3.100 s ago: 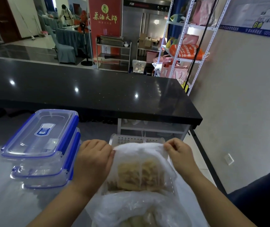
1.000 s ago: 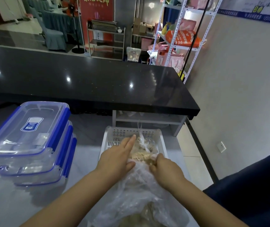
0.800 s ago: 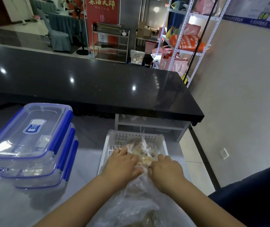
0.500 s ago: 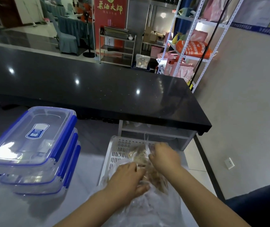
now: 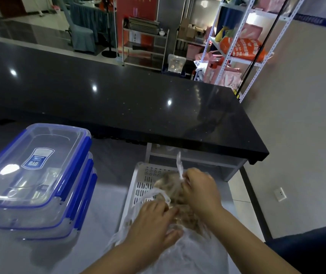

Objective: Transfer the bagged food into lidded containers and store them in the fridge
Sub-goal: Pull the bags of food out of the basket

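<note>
A thin clear plastic bag of pale brown food (image 5: 168,186) lies in a white perforated basket (image 5: 140,184) on the grey worktop. My right hand (image 5: 199,190) grips the bag near its twisted top, whose tail sticks up. My left hand (image 5: 154,220) pinches the loose plastic at the bag's near side. A second, larger sheet of clear bag (image 5: 193,252) spreads under my forearms. A stack of three clear lidded containers with blue clips (image 5: 37,175) stands to the left, lids on.
A long black counter (image 5: 138,99) runs across behind the worktop, its corner at the right. White metal shelving with pink and orange bags (image 5: 239,48) stands against the beige wall. Steel racks and a steel fridge door are farther back.
The bag was held up and open between both hands, then lowered into the basket. My right hand has moved up to the bag's top, my left hand stays at the near side.
</note>
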Action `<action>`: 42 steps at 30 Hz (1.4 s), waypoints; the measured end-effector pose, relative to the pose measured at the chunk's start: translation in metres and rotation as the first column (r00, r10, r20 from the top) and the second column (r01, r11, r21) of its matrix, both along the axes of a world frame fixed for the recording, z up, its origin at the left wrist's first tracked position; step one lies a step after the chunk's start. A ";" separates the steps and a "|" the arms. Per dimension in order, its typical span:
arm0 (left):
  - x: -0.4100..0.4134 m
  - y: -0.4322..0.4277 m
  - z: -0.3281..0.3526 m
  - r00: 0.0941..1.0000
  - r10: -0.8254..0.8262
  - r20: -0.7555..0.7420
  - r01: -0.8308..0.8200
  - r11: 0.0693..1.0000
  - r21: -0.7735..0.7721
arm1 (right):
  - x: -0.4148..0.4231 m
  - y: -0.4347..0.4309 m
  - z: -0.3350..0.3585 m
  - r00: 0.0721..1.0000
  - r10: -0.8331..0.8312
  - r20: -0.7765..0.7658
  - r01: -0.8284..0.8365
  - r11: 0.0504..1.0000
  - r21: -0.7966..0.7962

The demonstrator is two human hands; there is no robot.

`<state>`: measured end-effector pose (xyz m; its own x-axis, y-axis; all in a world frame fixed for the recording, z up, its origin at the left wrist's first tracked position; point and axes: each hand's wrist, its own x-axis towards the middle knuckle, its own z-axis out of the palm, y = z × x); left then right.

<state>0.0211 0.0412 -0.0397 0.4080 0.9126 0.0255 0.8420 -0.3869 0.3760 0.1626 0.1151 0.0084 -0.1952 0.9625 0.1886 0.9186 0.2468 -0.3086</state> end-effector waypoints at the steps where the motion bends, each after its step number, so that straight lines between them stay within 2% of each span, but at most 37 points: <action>1: -0.001 0.000 0.001 0.999 0.009 0.053 -0.010 1.000 0.013 | -0.002 0.000 0.001 1.000 0.016 -0.006 -0.015 0.999 0.033; 4: -0.006 0.006 0.006 0.945 0.130 0.299 -0.175 0.976 0.129 | -0.004 -0.003 0.001 0.995 0.052 -0.084 -0.046 0.996 0.078; 6: -0.010 0.014 0.012 0.870 0.237 0.432 -0.370 0.893 0.256 | -0.006 -0.005 0.001 0.989 0.091 -0.114 -0.086 0.995 0.052; 8: -0.010 0.025 0.022 0.822 0.303 0.483 -0.462 0.850 0.253 | -0.007 -0.005 -0.002 0.988 0.116 -0.105 -0.119 0.993 -0.022; 10: -0.007 0.038 0.029 0.860 0.306 0.408 -0.404 0.897 0.178 | -0.007 -0.004 -0.006 0.986 0.099 -0.137 -0.112 0.989 -0.094; 13: -0.005 0.051 0.024 0.889 0.308 0.338 -0.348 0.935 0.063 | -0.005 -0.005 -0.009 0.930 -0.002 -0.368 -0.085 0.972 -0.220; 15: -0.005 0.056 0.020 0.875 0.340 0.345 -0.374 0.927 0.035 | -0.001 -0.007 -0.010 0.870 -0.055 -0.489 -0.067 0.971 -0.229; 20: -0.007 0.057 0.020 0.839 0.364 0.405 -0.402 0.916 0.010 | 0.001 -0.009 -0.019 0.915 -0.030 -0.403 -0.066 0.973 -0.222; 28: -0.019 0.047 0.028 0.810 0.393 0.434 -0.465 0.882 0.070 | 0.002 -0.001 -0.017 0.957 0.037 -0.288 -0.041 0.999 -0.007; 32: -0.039 0.040 0.023 0.706 0.499 0.503 -0.580 0.815 0.007 | 0.025 0.004 -0.013 0.911 -0.082 -0.405 0.096 0.995 0.014; 35: -0.039 0.037 0.020 0.684 0.507 0.525 -0.568 0.822 -0.053 | 0.034 0.005 -0.015 0.865 -0.150 -0.478 0.152 0.988 -0.035; 38: -0.027 0.038 0.026 0.699 0.418 0.580 -0.459 0.884 -0.083 | 0.025 0.003 -0.017 0.814 -0.143 -0.563 0.080 0.988 -0.135; 42: -0.019 0.047 0.035 0.716 0.371 0.592 -0.361 0.922 -0.141 | 0.009 -0.006 -0.006 0.787 -0.044 -0.616 -0.062 0.987 -0.150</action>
<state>0.0025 0.0878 -0.0048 -0.0526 0.9897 0.1330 0.5174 -0.0869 0.8513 0.1712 0.1088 0.0028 -0.0974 0.9878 0.1218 0.5180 0.1548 -0.8413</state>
